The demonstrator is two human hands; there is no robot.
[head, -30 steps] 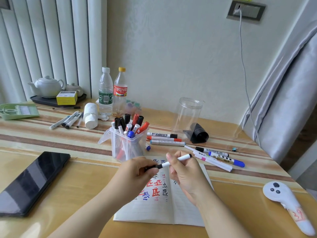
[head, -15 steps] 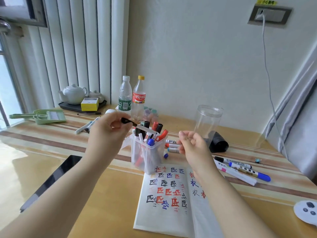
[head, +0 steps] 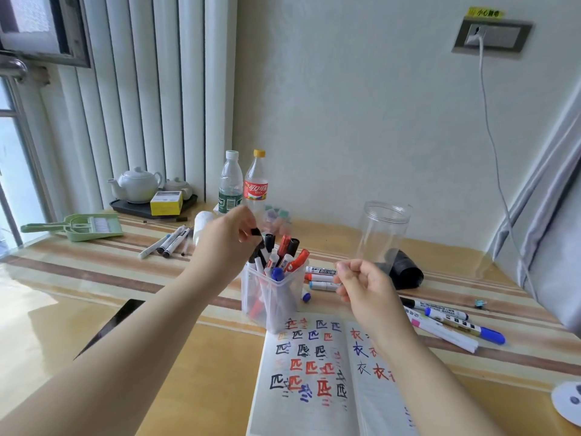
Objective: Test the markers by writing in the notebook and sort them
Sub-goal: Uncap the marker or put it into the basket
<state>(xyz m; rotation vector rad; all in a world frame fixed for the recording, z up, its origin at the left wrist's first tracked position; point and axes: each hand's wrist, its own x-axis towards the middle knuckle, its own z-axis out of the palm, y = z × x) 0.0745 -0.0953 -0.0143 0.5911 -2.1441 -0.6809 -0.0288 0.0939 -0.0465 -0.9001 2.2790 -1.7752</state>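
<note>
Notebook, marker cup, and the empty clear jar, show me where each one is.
notebook [head: 311, 369], head view, on the left page with the test writing.
marker cup [head: 273, 302], head view, on its clear front wall.
clear jar [head: 382, 234], head view, on its transparent side.

Striped table [head: 94, 272] carries notebook [head: 317, 372], marker cup [head: 272, 297] (clear), bottles [head: 242, 184].
</note>
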